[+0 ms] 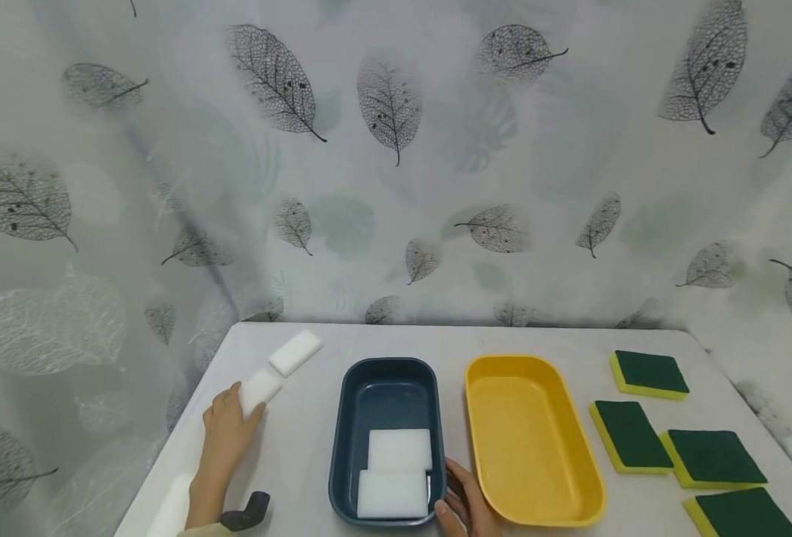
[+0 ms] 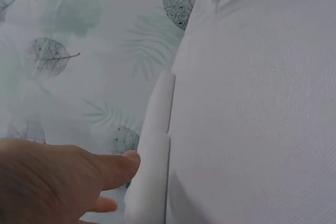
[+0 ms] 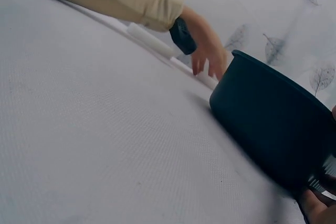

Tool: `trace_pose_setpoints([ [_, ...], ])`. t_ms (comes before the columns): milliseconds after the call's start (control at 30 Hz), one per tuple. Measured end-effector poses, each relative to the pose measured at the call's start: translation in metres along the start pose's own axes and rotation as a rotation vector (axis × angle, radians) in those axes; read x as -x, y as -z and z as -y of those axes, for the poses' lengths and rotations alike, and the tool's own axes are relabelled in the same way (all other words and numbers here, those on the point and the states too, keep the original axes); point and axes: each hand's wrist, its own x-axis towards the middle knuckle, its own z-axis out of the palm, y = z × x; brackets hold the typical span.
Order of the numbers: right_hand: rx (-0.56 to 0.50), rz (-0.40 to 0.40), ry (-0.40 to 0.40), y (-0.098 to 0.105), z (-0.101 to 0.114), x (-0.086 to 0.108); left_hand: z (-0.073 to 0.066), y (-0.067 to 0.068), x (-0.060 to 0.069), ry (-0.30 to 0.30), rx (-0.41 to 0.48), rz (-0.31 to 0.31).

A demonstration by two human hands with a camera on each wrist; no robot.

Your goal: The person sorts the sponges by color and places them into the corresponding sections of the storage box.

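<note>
My left hand (image 1: pixel 224 436) reaches over a white sponge (image 1: pixel 259 389), fingers and thumb spread about its near end. The left wrist view has a fingertip of that hand (image 2: pixel 58 182) against the edge of a white sponge (image 2: pixel 149 182). Another white sponge (image 1: pixel 295 352) lies just beyond. My right hand (image 1: pixel 468 501) grips the right rim of the dark blue tray (image 1: pixel 336 447), thumb at the rim. Inside the tray are two white sponges (image 1: pixel 399 449), the nearer overlapping the farther. From the right wrist, the tray's outer wall (image 3: pixel 273 119) shows, with part of the right hand (image 3: pixel 317 208) at its edge.
A yellow tray (image 1: pixel 526 432) stands right of the blue one. Several green-and-yellow sponges (image 1: pixel 651 371) lie at the table's right. Another white piece (image 1: pixel 171 507) is beside the left forearm. A leaf-patterned curtain (image 1: pixel 436 186) hangs behind the white table (image 1: pixel 302 432).
</note>
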Motion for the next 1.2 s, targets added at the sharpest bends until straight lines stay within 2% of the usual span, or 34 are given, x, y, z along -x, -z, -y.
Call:
trace_pose_setpoints([
  [100,-0.016,-0.009,0.025,-0.002,0.0,0.002,0.006,0.002,0.001,0.057,0.027,-0.019],
  [200,-0.02,-0.01,0.036,-0.005,-0.001,0.005,0.012,0.003,0.003,0.089,0.026,-0.037],
  [333,-0.001,0.011,0.027,-0.005,-0.002,0.005,0.016,0.001,0.004,0.105,0.016,-0.058],
  [467,0.007,-0.003,0.04,-0.007,-0.002,0.004,0.017,-0.001,0.005,0.11,0.036,-0.098],
  [700,0.017,-0.044,0.061,-0.006,-0.001,0.005,0.012,0.0,-0.001,0.129,0.124,-0.165],
  [967,0.001,-0.048,0.047,-0.005,-0.001,0.008,0.017,0.006,-0.005,0.159,0.194,-0.179],
  [1100,-0.001,-0.051,0.053,-0.005,-0.001,0.008,0.019,0.007,-0.004,0.177,0.278,-0.178],
  [1200,0.0,-0.047,0.056,-0.005,-0.001,0.007,0.019,0.008,-0.004,0.192,0.378,-0.165],
])
